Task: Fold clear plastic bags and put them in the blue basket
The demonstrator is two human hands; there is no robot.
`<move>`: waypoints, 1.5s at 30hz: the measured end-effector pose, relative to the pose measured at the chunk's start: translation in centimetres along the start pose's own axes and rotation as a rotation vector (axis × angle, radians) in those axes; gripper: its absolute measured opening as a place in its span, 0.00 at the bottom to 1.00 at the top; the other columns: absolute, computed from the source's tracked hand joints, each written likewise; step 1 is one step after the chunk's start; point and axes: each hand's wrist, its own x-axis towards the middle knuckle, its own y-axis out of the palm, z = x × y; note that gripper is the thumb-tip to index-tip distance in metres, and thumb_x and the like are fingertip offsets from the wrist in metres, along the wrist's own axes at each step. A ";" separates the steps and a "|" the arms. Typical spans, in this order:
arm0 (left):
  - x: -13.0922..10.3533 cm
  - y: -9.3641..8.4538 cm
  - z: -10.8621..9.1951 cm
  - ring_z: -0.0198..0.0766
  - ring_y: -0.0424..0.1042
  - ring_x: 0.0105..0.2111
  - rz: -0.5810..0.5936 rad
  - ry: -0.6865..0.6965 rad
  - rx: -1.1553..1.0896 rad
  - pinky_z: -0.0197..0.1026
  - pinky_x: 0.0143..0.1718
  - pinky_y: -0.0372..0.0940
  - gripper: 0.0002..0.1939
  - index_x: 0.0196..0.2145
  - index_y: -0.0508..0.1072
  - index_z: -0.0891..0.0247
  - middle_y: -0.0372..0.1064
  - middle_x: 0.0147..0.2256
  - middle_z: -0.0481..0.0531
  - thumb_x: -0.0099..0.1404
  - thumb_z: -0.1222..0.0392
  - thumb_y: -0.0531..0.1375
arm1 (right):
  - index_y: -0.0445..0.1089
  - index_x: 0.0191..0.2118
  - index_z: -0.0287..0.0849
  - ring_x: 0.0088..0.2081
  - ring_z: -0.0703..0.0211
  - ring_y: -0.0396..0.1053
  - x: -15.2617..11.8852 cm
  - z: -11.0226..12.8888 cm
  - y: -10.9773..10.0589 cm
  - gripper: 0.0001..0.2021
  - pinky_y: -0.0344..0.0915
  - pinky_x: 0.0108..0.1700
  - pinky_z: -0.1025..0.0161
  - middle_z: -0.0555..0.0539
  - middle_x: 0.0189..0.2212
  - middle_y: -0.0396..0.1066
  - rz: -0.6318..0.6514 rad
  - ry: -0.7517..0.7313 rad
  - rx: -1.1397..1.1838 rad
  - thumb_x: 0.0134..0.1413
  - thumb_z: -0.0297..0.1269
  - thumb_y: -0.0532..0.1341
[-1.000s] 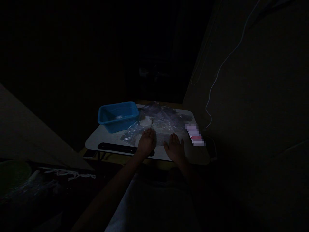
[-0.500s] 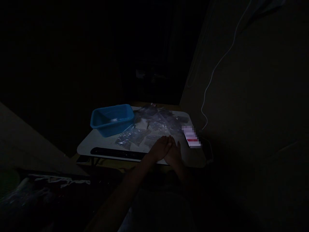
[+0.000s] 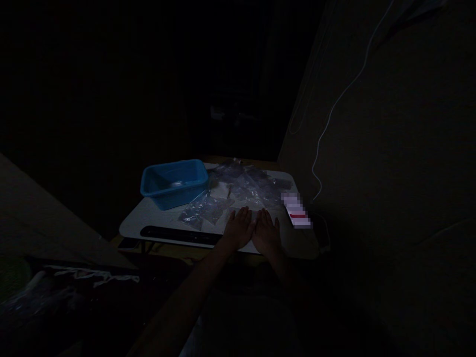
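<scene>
Side by side near the front edge of a small white table (image 3: 136, 223), my left hand (image 3: 238, 230) and my right hand (image 3: 267, 233) lie palm down with fingers stretched forward. Their inner edges meet or nearly meet. Neither hand grips anything. Just beyond the fingertips spreads a pile of clear plastic bags (image 3: 249, 186), and another clear bag (image 3: 201, 210) lies to the left of my left hand. What may lie under the palms is hidden. The scene is very dark.
A blue plastic basin (image 3: 174, 191) stands at the table's back left. On the right edge lies a lit phone (image 3: 296, 210), its screen blurred out. A white cable (image 3: 323, 129) hangs down the wall on the right. A black slot (image 3: 178, 234) runs along the table's front.
My hands were overlapping, the left partly over the right; now they have parted and lie flat beside each other. The bags, basin and phone have not moved on the table.
</scene>
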 end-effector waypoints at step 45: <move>-0.6 0.2 6.1 0.40 0.65 0.46 -0.371 -0.083 -0.270 0.43 0.48 0.61 0.18 0.46 0.66 0.67 0.67 0.45 0.58 0.59 0.67 0.47 | 0.49 0.59 0.30 0.60 0.52 0.47 0.2 -0.8 0.8 0.27 0.42 0.58 0.47 0.37 0.59 0.50 -0.096 -0.009 0.038 0.56 0.38 0.45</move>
